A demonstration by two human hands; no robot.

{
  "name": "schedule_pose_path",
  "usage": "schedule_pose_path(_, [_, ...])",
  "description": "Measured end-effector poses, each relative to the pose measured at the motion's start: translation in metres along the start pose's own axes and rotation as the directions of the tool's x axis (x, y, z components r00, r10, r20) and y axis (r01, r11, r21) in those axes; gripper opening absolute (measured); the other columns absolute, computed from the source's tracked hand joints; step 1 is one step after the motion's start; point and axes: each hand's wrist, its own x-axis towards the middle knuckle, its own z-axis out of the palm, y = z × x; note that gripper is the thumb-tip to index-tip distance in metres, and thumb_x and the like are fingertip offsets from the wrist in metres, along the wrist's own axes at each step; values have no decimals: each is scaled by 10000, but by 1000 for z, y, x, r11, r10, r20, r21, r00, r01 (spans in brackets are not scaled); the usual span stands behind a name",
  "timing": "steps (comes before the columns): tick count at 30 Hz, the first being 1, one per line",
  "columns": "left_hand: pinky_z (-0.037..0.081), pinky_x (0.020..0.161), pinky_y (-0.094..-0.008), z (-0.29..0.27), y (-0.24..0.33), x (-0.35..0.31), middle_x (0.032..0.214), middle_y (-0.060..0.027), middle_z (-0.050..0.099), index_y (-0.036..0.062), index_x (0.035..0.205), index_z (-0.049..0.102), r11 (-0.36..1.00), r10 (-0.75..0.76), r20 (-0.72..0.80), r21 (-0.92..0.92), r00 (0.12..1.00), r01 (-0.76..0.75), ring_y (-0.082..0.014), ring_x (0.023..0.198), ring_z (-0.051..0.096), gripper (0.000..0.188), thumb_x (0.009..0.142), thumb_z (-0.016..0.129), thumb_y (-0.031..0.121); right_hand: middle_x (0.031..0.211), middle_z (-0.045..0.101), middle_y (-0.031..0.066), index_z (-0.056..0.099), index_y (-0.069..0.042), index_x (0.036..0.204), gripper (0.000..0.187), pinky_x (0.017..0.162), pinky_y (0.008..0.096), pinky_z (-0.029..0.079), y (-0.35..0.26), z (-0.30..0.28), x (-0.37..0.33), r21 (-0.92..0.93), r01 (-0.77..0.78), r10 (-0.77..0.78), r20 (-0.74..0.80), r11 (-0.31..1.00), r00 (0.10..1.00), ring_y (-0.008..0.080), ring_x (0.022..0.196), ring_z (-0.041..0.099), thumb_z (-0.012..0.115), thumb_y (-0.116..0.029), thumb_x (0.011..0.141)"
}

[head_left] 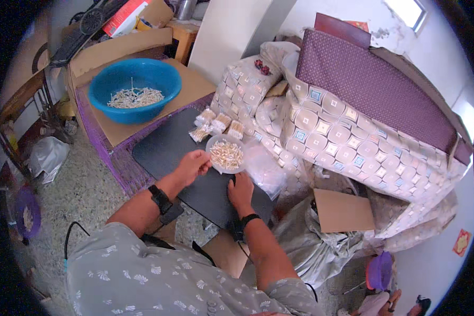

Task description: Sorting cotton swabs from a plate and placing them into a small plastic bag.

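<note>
**Left hand [196, 163] and right hand [240, 193] close beside a round, translucent plastic bowl [220, 138]**

Beyond the work area, at right, a large bulk draped in pale cloth with a square-and-circle pattern [326, 134], topped by a purple, finely patterned covering [353, 79]. In front of the person, a dark, flat board with rounded corners [160, 145]. Past its left edge, a brown cardboard sheet [196, 83] above a purple mesh frame [101, 138]. On that sheet, a wide blue plastic basin [101, 105] with a loose heap of off-white sticks [137, 98] inside. To the right of the board, a flat brown cardboard piece [343, 210].

On the board, right of the bowl, thin clear plastic bags [264, 169], crumpled and overlapping. Left fingertips drawn together at the bowl's left rim; impossible to tell whether pinching anything. Right hand loosely curled just below the bowl, near the board's surface; grasp impossible to tell. Between both hands and several small clear packets of sticks [220, 122], the bowl, upright on the board. Inside it, a pile of short, pale sticks with whitish ends [226, 154].
</note>
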Motion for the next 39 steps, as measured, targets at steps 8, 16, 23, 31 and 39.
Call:
schedule_pose_path(8, [455, 561, -229, -12, -36, -19, 766, -25, 618, 45, 941, 607, 994, -105, -24, -35, 994, 104, -102, 633, 554, 189, 954, 549, 225, 1135, 601, 164, 622, -50, 1038, 269, 948, 461, 419, 25, 18, -15, 52, 50, -42, -158, 997, 987, 356, 1085, 542, 629, -206, 819])
schedule_pose_path(16, [435, 562, -226, -27, -44, -9, 721, -7, 580, 44, 880, 589, 970, 45, 115, 233, 992, -71, -99, 617, 530, 221, 969, 492, 222, 1015, 666, 154, 644, -25, 1039, 244, 867, 399, 473, -2, 10, -23, 470, -23, 84, -109, 882, 990, 335, 968, 618, 511, -206, 945])
schedule_pose_path(23, [493, 597, -229, -15, -47, -3, 800, -28, 642, 23, 946, 621, 962, -38, 34, 270, 999, 28, -91, 651, 575, 182, 944, 558, 194, 1001, 682, 148, 659, -36, 1043, 233, 835, 382, 491, -31, 11, -31, 641, -217, 270, 15, 736, 963, 301, 925, 648, 545, -205, 928])
schedule_pose_path(31, [493, 588, -214, -19, -52, -3, 820, -49, 659, 6, 978, 641, 944, -51, 84, 330, 995, 20, -82, 649, 578, 163, 920, 587, 148, 862, 688, 109, 679, -30, 939, 173, 740, 354, 494, -44, 9, -35, 498, -168, 172, 40, 851, 984, 245, 802, 648, 603, -177, 887])
schedule_pose_path(39, [502, 722, -318, 1, -49, 6, 900, -74, 664, 27, 914, 684, 751, 71, 398, 582, 914, -312, -177, 777, 618, 224, 920, 563, 216, 889, 663, 128, 630, -35, 910, 135, 696, 382, 486, -39, 8, -40, 438, -207, 202, 59, 875, 978, 302, 791, 629, 641, -158, 854])
